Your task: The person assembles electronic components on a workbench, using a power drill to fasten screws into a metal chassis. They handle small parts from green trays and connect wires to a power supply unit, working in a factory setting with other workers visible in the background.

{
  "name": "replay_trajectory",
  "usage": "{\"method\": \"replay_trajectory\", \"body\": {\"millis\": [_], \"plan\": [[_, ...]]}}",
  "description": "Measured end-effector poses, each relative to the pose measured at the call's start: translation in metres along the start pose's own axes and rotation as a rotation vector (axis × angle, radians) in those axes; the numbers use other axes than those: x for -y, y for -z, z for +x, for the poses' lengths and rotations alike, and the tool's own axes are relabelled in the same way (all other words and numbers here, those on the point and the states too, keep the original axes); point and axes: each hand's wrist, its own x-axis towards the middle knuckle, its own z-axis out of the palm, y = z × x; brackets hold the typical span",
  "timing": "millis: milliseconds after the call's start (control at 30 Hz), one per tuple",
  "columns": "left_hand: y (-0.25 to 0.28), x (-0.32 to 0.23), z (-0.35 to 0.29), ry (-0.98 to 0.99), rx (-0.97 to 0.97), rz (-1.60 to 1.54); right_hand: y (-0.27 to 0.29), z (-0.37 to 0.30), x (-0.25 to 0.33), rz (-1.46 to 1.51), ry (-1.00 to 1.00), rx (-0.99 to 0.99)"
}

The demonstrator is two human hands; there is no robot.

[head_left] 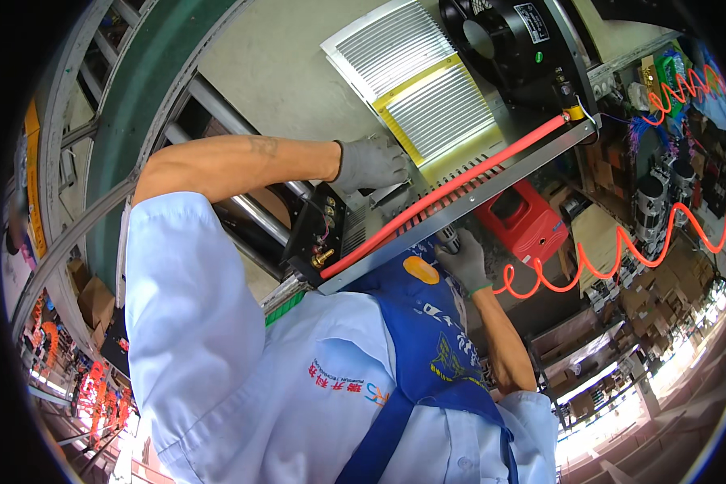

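A grey glove covers my left hand [371, 165], which is over the open metal unit with its fingers curled downward. Beneath those fingertips lies a flat silvery piece [392, 194], partly hidden. Along the unit's near side runs a red tube [452, 187] beside a long metal edge strip [460, 210]. On the near side of that strip, my right hand [466, 262], gloved too, is closed around a silver and black tool [448, 237], mostly hidden by the hand. Beyond my left hand is a ribbed silver panel [403, 60] with a yellow band across it.
A black fan [496, 36] sits at the unit's far right. Right of my right hand is a red machine [528, 222], with an orange coiled hose [621, 250] beside it. Metal rollers [254, 218] and a green belt [125, 121] lie left. Cartons [661, 298] stand far right.
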Motion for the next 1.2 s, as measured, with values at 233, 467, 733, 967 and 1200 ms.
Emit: {"method": "replay_trajectory", "body": {"millis": [233, 467, 733, 967, 1200], "plan": [[-0.011, 0.001, -0.001, 0.003, -0.083, 0.047, -0.007, 0.000, -0.005, -0.077, 0.025, -0.026], [-0.031, -0.004, 0.001, 0.081, -0.012, 0.006, -0.012, -0.002, -0.005, -0.044, 0.036, -0.045], [-0.014, -0.009, -0.006, 0.089, -0.028, -0.009, -0.012, 0.001, -0.004, -0.032, 0.055, -0.036], [-0.006, -0.006, 0.000, 0.063, -0.012, -0.020, -0.012, 0.000, -0.008, -0.032, 0.059, -0.079], [-0.014, -0.002, 0.004, 0.037, -0.012, -0.008, -0.013, 0.005, -0.012, -0.020, 0.083, -0.081]]}}
